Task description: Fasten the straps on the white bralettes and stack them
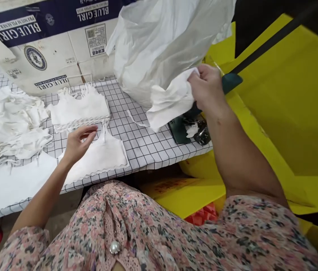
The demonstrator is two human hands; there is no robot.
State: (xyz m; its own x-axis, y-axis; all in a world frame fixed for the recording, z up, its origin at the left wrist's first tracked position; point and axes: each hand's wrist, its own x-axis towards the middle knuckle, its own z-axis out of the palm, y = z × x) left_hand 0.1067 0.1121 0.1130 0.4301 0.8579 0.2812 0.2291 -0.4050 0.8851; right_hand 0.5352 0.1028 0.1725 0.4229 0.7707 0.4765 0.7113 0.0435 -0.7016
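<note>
Two hands work over the table. Our right hand (206, 88), at one o'clock, pinches a white fabric piece (170, 99) between fingers and thumb, the cloth hanging toward a dark green phone (178, 130). Our left hand (79, 145), at eleven o'clock, is open with the fingers loosely spread, just over a white scallop-edged crop top (99, 158); we cannot tell whether it touches. A second white top (76, 107) lies beyond it, and a heap of white garments (9, 120) sits at ten o'clock on a grid-printed table cover (144, 146). A white plastic sack (159, 45) stands at twelve, a Blue Girl beer carton (54, 49) at eleven, and a yellow plastic bin (288, 101) at two.
</note>
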